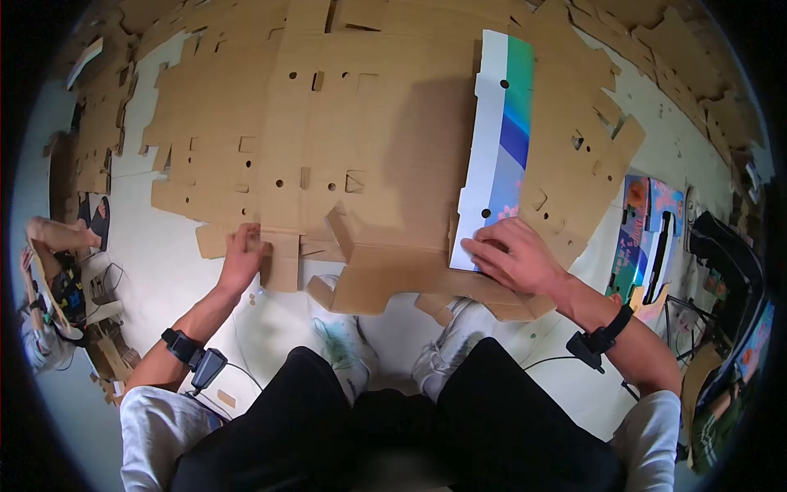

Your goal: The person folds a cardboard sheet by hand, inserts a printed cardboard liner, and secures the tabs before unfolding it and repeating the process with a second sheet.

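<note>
A large brown cardboard sheet [352,123] with punched holes, slots and score lines lies flat on the floor in front of me. Its right part carries a folded-over strip [498,156], white along one side and printed green, blue and pink on the other. My left hand [243,258] has its fingers bent and closed around the sheet's near left edge, beside a small flap [281,264]. At the strip's near end, my right hand [518,256] is curled over the printed cardboard, its fingertips partly hidden. Between my hands a near flap [369,283] stands partly raised.
My shoes [340,348] are just below the near flap. A printed cardboard box [643,238] with a black slot lies to the right, near a black bag [725,254]. Another person [57,279] sits at far left. More cardboard sheets [94,156] lie around the edges.
</note>
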Tool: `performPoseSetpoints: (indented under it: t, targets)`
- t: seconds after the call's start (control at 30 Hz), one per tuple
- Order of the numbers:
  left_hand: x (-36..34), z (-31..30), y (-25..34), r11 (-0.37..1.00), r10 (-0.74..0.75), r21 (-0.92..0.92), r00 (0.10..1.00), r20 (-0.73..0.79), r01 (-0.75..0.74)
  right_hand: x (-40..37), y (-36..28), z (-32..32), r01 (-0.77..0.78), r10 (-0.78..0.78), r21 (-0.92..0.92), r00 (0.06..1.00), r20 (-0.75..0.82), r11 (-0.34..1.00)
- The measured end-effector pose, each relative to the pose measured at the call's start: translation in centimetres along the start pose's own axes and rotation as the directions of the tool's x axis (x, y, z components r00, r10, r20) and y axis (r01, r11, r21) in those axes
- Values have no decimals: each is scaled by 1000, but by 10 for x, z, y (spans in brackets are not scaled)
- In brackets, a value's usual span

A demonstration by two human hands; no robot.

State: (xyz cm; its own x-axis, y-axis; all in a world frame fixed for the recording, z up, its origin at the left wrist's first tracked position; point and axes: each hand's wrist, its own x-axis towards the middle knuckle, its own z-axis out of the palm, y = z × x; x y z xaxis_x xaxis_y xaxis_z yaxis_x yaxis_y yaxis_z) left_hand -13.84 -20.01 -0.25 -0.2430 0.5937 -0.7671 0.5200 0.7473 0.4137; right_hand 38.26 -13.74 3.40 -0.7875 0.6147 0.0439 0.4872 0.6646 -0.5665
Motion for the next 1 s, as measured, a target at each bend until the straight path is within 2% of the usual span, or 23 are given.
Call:
performPoseSetpoints:
  t: [0.03, 0.13, 0.23, 0.33, 0.43, 0.47, 0.5, 0.53, 0.63, 0.73, 0.77, 0.83, 0.87, 0.93, 0.97, 1.0]
  targets:
    - [-7, -4, 3, 980, -103, -160, 988, 113, 121, 1, 0, -1, -3, 3, 2, 1000, 2, 1000]
    - [-33, 2, 27, 884, -146, -425, 978, 151, 198, 5, 0, -2, 5, -5, 2, 1000, -12, 1000]
    - [-59, -1, 78, 644, -60, -746, 984, 169, 168, 9, 1, -2, 11, -11, -5, 1000, -12, 1000]
    - [-52, -4, 98, 502, 76, -849, 969, 233, 165, 10, 2, -4, -5, 5, -13, 1000, 18, 1000]
    - [-35, -11, 92, 781, 217, -624, 940, 263, -5, 13, 2, -5, -18, 18, -1, 1000, 8, 1000]
    - [-31, -11, 89, 885, 308, -419, 929, 204, -201, 13, 2, -5, -21, 21, 9, 1000, -4, 1000]
    - [-28, -11, 86, 909, 407, -175, 898, 169, -379, 12, 5, -3, -26, 26, 10, 999, -20, 1000]
    - [-23, -11, 84, 849, 503, 87, 849, 163, -520, 10, 9, 1, -32, 32, 14, 999, -35, 999]
    - [4, -7, 76, 785, 615, 101, 789, -4, -611, 10, 8, -1, -47, 47, -1, 999, -22, 999]
    - [24, -12, 95, 889, 455, 25, 889, 53, -456, 6, 11, -1, -56, 57, -49, 998, 7, 997]
    - [25, -11, 100, 884, 466, 17, 885, 17, -466, 4, 12, -1, -56, 57, -70, 998, 16, 996]
    - [19, -7, 116, 874, 485, 9, 873, -50, -485, -3, 13, 1, -146, 136, -115, 986, -93, 983]
    - [10, -4, 125, 867, 497, 81, 865, -63, -492, -5, 13, 1, -195, 175, -132, 973, -151, 972]
    - [-14, 0, 142, 838, 525, 221, 847, -80, -499, 2, -2, -3, -458, 466, 99, 839, -280, 883]
    - [-17, 2, 142, 753, 640, 243, 766, -52, -612, 7, -8, -4, -560, 602, 224, 734, -314, 798]
    - [-20, 4, 141, 651, 742, 260, 670, -22, -713, 10, -11, -4, -597, 637, 225, 700, -323, 770]
